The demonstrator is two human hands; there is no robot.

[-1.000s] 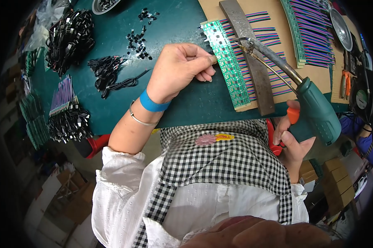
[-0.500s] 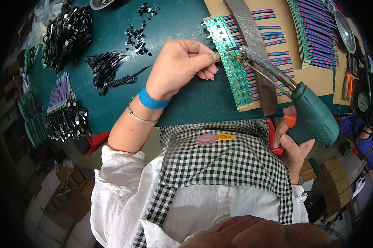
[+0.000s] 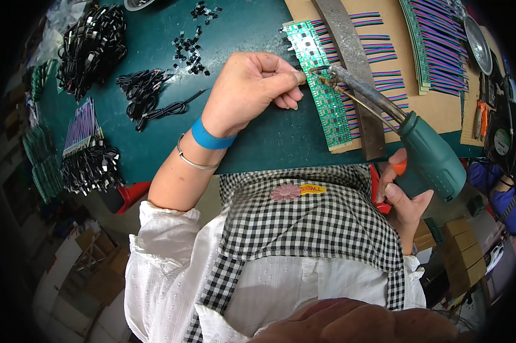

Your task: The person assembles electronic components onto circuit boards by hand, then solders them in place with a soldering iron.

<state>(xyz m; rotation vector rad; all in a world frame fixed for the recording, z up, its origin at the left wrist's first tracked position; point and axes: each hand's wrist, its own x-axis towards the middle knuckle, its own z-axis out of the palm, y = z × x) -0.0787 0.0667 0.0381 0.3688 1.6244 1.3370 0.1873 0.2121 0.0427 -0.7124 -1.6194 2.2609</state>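
Note:
A green strip of joined circuit boards [image 3: 332, 117] lies on brown cardboard, black parts jutting from its upper left edge. My left hand [image 3: 252, 86], wearing a blue wristband, pinches at the strip's left edge; whatever sits between thumb and forefinger is hidden. Gripped in my right hand [image 3: 407, 207] is a green soldering gun [image 3: 432, 151] with an orange trigger. Its metal barrel slants up and left over the strip, the tip at the boards close to my left fingertips. Contact cannot be made out. A heavy metal bar [image 3: 358, 74] lies across the coloured wires [image 3: 387, 81] running right from the boards.
Small black three-legged parts [image 3: 188, 52] are scattered on the green tabletop [image 3: 258, 151]. Black cable bundles [image 3: 92, 51] and wired boards [image 3: 82, 127] lie left. More wired boards [image 3: 435, 43], a metal dish [image 3: 478, 44] and orange-handled pliers [image 3: 481, 119] lie right.
The soldering gun has shifted slightly left and up, its tip still over the boards. My left hand keeps its pinch at the strip's edge, almost unmoved.

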